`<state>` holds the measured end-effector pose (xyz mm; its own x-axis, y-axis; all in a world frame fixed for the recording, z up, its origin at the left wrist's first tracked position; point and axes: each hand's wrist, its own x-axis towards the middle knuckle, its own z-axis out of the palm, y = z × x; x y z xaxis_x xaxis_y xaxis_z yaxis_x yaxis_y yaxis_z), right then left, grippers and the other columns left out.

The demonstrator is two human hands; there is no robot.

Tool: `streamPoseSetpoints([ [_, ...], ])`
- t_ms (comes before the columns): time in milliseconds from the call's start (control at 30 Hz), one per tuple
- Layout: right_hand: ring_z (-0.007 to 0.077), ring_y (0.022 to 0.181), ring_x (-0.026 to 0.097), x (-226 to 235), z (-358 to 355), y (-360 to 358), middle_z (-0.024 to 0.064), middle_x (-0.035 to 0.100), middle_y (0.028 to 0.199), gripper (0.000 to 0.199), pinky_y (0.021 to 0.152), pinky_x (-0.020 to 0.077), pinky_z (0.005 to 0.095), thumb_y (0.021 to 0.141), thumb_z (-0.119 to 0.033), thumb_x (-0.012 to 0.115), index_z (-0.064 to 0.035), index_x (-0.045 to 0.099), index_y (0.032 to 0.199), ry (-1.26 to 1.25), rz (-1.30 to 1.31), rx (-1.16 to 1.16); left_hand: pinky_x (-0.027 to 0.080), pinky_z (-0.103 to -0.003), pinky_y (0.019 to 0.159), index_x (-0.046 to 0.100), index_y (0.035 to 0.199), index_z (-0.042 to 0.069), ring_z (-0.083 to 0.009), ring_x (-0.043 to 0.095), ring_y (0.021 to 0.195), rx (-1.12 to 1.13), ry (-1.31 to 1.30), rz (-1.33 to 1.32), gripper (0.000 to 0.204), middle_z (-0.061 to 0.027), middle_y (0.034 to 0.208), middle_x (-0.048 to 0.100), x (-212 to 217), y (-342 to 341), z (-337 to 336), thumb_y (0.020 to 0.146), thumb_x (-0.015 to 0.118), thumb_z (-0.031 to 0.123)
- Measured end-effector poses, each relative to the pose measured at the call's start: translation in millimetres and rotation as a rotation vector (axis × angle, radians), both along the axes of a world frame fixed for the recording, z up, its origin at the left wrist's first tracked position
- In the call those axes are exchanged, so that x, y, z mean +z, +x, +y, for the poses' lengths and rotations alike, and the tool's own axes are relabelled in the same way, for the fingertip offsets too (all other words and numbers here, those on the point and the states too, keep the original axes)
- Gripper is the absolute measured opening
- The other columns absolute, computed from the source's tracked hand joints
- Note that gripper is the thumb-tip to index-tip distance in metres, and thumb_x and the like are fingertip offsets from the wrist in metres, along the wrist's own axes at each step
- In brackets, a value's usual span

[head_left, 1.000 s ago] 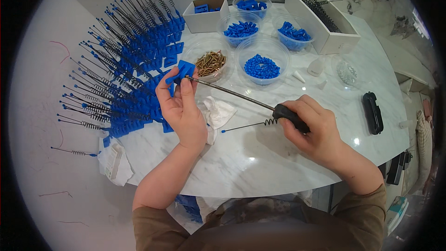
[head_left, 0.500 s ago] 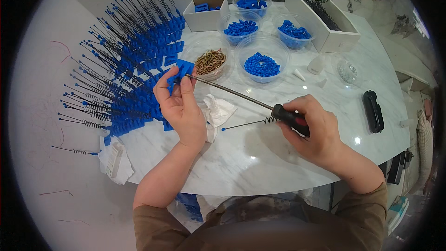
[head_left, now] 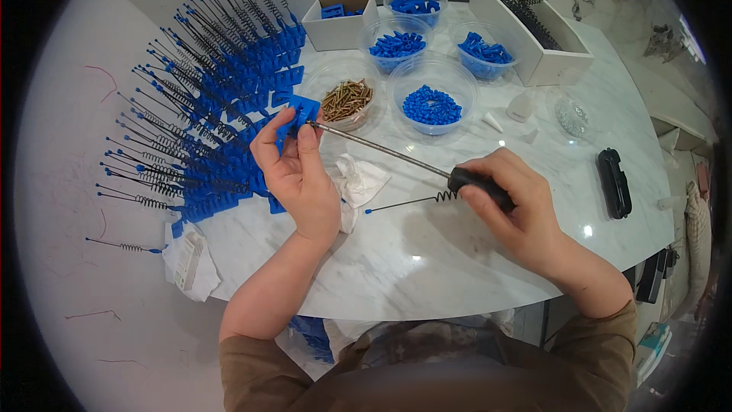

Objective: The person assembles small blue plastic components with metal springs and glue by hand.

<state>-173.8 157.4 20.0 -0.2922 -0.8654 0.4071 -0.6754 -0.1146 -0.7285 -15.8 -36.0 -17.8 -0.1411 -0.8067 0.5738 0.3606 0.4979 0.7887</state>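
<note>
Left hand [head_left: 300, 183] pinches blue plastic piece [head_left: 306, 109] between fingers and thumb, just left of screw tub [head_left: 328, 72]. Right hand [head_left: 520, 202], well to lower right of screw tub, curls closed round handle of screwdriver [head_left: 381, 150]; tip at blue plastic piece. Springy wire [head_left: 402, 204], below screw tub, reaches right hand; cannot tell if gripped. Bead tub [head_left: 431, 72] right of screw tub.

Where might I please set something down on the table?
There's bare table between the spring wire and the near edge, and another patch between the right hand and the black case. The left side is crowded with blue assemblies, the far side with tubs and boxes.
</note>
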Motion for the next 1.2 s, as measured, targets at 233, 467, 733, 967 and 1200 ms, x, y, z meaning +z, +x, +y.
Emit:
streamPoseSetpoints([
  [233,0.0217,0.074,0.06,7,2,3,0.0102,0.059,0.089,0.03,0.064,0.0495,0.0307,0.078,-0.005,0.075,-0.0005,0.062,0.104,0.001,-0.042,-0.009,0.047,-0.034,0.101,0.044,0.124,0.001,-0.0231,0.059,0.112,0.015,0.026,-0.036,0.027,-0.0174,0.12,0.057,-2,2,-1,0.098,0.052,0.004],
  [467,0.022,0.074,0.062,-4,-1,-9,0.0111,0.063,0.083,0.026,0.066,0.0495,0.03,0.082,-0.01,0.074,-0.0012,0.065,0.104,-0.133,0.151,-0.063,0.047,-0.032,0.099,0.039,0.13,0.001,-0.0219,0.06,0.112,-0.006,0.061,-0.017,0.035,-0.0136,0.122,0.055,1,-2,4,0.097,0.052,0.004],
  [733,0.0224,0.074,0.064,10,1,2,0.0103,0.064,0.084,0.036,0.066,0.0503,0.0304,0.079,-0.008,0.075,-0.0033,0.06,0.111,-0.036,0.005,0.003,0.047,-0.034,0.1,0.039,0.13,0.001,-0.0222,0.059,0.112,-0.021,0.073,-0.015,0.036,-0.0118,0.124,0.049,-1,-1,3,0.097,0.052,0.004],
  [967,0.0233,0.068,0.064,-3,2,0,0.0116,0.065,0.084,0.027,0.064,0.0506,0.0304,0.08,-0.007,0.074,-0.0016,0.061,0.103,-0.047,-0.129,-0.02,0.046,-0.038,0.102,0.04,0.13,0.002,-0.0237,0.058,0.113,-0.053,0.078,0.03,0.035,-0.0121,0.126,0.048,-2,1,4,0.097,0.052,0.003],
  [1200,0.0242,0.066,0.063,0,4,-5,0.0129,0.065,0.082,0.024,0.063,0.0501,0.03,0.083,-0.01,0.073,-0.001,0.062,0.102,0.07,-0.059,-0.036,0.048,-0.038,0.101,0.041,0.126,0.002,-0.0242,0.059,0.111,-0.04,0.076,0.015,0.033,-0.0112,0.122,0.048,-4,2,2,0.096,0.053,0.001],
])
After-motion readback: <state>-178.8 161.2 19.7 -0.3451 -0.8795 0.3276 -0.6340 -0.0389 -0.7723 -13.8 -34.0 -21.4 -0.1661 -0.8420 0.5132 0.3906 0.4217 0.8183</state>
